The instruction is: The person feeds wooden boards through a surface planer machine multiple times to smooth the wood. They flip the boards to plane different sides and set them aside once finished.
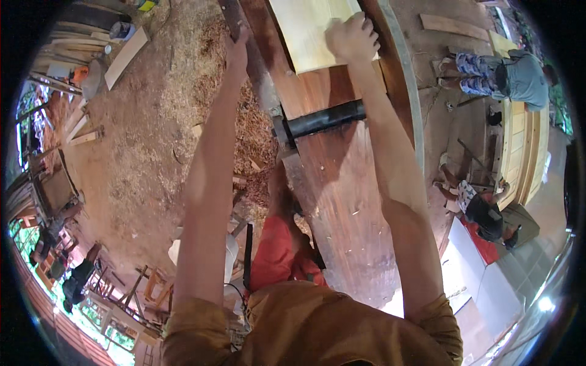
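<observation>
A pale wooden board (311, 30) lies flat on the long reddish-brown wooden bench (345, 183), near its far end. My right hand (356, 41) is on the board's right side, its fingers curled in at the edge and slightly blurred. My left hand (238, 53) is at the dark beam (256, 73) along the bench's left side, apart from the board. Its fingers are partly hidden, so their grip is unclear. Between my forearms, a black cylindrical roller (326, 119) crosses the bench, nearer to me than the board.
Wood shavings (204, 67) cover the ground left of the bench. Planks (127, 58) and offcuts lie at the far left. On the right, two people (519, 76) are beside stacked wooden panels (522, 152). More people (79, 277) are at the lower left.
</observation>
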